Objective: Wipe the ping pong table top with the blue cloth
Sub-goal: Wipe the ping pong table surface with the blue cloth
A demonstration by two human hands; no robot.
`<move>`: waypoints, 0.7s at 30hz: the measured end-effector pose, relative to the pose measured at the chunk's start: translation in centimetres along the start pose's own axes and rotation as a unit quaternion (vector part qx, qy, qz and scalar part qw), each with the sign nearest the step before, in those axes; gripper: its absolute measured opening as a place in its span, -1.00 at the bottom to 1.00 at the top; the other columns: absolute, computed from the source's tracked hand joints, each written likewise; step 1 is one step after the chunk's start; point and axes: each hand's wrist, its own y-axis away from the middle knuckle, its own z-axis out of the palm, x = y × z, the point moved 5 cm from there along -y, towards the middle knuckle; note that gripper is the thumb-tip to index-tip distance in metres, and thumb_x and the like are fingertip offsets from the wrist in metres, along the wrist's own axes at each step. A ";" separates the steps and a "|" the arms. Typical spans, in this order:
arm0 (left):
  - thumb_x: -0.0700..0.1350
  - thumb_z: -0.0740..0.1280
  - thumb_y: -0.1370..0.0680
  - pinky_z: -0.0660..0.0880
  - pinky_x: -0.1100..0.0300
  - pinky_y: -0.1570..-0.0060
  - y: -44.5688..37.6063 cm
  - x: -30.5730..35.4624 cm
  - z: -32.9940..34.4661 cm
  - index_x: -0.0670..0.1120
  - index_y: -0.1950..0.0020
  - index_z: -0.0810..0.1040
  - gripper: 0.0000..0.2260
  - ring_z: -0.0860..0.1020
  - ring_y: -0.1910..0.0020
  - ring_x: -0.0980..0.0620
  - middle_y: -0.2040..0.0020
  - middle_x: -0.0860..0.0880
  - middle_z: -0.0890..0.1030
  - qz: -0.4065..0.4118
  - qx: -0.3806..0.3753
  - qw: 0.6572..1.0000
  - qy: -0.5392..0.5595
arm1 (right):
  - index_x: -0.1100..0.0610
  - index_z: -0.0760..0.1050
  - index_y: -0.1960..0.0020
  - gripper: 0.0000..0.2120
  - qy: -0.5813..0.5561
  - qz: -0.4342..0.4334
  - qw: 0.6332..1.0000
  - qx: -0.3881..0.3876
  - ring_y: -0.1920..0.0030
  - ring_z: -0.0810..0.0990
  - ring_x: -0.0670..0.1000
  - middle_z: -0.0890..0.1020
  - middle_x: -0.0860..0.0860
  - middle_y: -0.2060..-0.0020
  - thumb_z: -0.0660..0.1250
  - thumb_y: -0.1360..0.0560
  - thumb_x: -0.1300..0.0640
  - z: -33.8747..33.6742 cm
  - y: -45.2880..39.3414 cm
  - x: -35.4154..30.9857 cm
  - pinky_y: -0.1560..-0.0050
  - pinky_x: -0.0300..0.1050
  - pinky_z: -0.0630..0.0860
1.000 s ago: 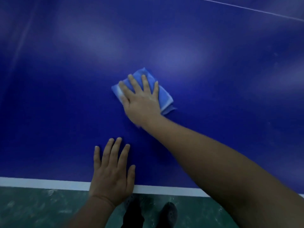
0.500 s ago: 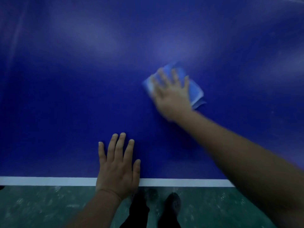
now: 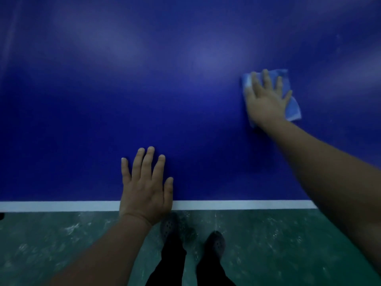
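Note:
The dark blue ping pong table top (image 3: 144,89) fills most of the view, with a white line (image 3: 51,205) along its near edge. A folded light blue cloth (image 3: 292,107) lies flat on the table at the right. My right hand (image 3: 265,100) presses down on it with straight, spread fingers, and the cloth shows beyond the fingertips and to the right of the palm. My left hand (image 3: 144,186) rests flat on the table at the near edge, fingers spread, holding nothing.
Below the table edge is a green floor (image 3: 61,244) with pale scuffs. My dark shoes (image 3: 175,228) and dark trouser legs stand close to the table. The table surface stretches away to the left and far side.
My right hand has slid the cloth to the right across the table, from near the middle to the right side. The left hand stays flat at the near edge.

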 end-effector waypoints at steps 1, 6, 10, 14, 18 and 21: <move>0.11 0.03 -0.60 -0.02 -0.35 -0.47 0.0 0.0 0.0 -0.19 -0.44 0.41 -0.46 0.18 -0.53 -0.23 -0.51 -0.23 0.31 -0.001 0.000 1.000 0.000 | -0.22 0.06 -0.59 -0.48 0.011 -0.050 0.999 0.004 -0.61 -0.08 0.19 0.03 -0.09 -0.62 -0.10 -0.63 -0.22 0.9 1.5 -2.6 -0.48 0.46 -0.15; 0.11 0.03 -0.59 -0.03 -0.32 -0.48 -0.1 -0.1 0.1 -0.18 -0.45 0.39 -0.45 0.17 -0.53 -0.23 -0.52 -0.23 0.30 -0.005 0.007 1.000 0.015 | -0.20 0.14 -0.58 -0.52 0.079 -0.427 0.899 -0.050 -0.61 0.00 0.21 0.14 -0.05 -0.61 -0.03 -0.68 -0.23 5.3 20.4 -3.3 -0.49 0.41 -0.09; 0.13 0.01 -0.59 -0.04 -0.33 -0.49 0.1 0.0 0.1 -0.18 -0.47 0.36 -0.44 0.14 -0.55 -0.23 -0.53 -0.23 0.28 -0.004 0.001 1.000 0.005 | -0.14 0.18 -0.56 -0.44 0.099 -0.333 0.935 -0.065 -0.57 0.11 0.31 0.13 -0.01 -0.58 -0.17 -0.65 -0.30 2.2 18.1 6.9 -0.45 0.49 0.00; 0.14 0.00 -0.59 -0.07 -0.32 -0.49 0.1 0.3 0.2 -0.17 -0.49 0.33 -0.42 0.10 -0.55 -0.23 -0.54 -0.23 0.24 -0.004 -0.013 1.000 -0.009 | -0.18 0.06 -0.60 -0.45 -0.003 0.064 0.998 0.004 -0.61 -0.09 0.17 0.00 -0.08 -0.63 -0.14 -0.63 -0.25 0.1 10.6 10.1 -0.49 0.43 -0.14; 0.16 -0.02 -0.59 -0.07 -0.33 -0.49 0.2 0.3 0.2 -0.17 -0.50 0.30 -0.40 0.08 -0.55 -0.24 -0.55 -0.24 0.22 -0.006 -0.017 1.000 -0.024 | -0.17 0.13 -0.58 -0.49 -0.010 0.028 0.998 0.047 -0.60 0.00 0.21 0.11 -0.05 -0.61 -0.08 -0.65 -0.18 3.3 14.4 0.8 -0.46 0.47 -0.10; 0.16 -0.02 -0.59 -0.07 -0.34 -0.48 0.2 0.3 0.2 -0.19 -0.50 0.29 -0.39 0.08 -0.55 -0.26 -0.54 -0.26 0.21 -0.003 -0.018 0.999 -0.030 | -0.23 0.14 -0.56 -0.50 0.039 -0.192 0.981 -0.013 -0.61 -0.01 0.14 0.15 -0.11 -0.60 -0.09 -0.65 -0.25 5.6 21.3 -1.9 -0.51 0.38 -0.12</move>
